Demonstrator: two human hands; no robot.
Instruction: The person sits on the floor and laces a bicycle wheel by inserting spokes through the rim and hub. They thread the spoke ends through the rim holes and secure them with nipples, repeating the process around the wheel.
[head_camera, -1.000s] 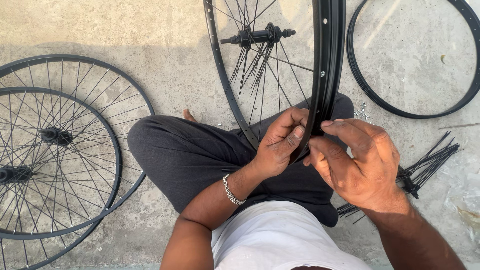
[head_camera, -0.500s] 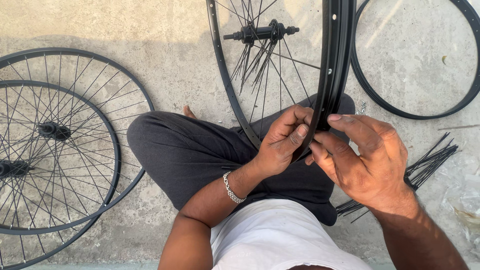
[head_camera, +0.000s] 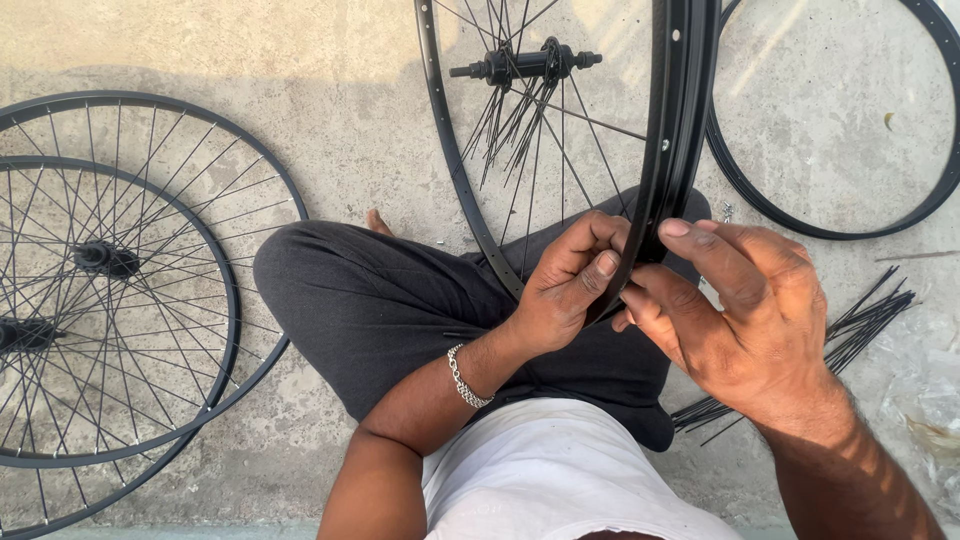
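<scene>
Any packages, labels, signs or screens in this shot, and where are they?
No labels, signs or screens in view.
Crumpled clear plastic wrapping: on the concrete at the lower right edge, beside the bundle of loose black spokes; shapeless, see-through, contents unclear.

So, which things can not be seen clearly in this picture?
- Head view: the part pinched at the black rim is hidden by the left hand and right hand.
- The rim's top is cut by the upper edge.
- The loose spokes lie partly behind the right hand.
- The finished wheels are cut by the left edge.
</scene>
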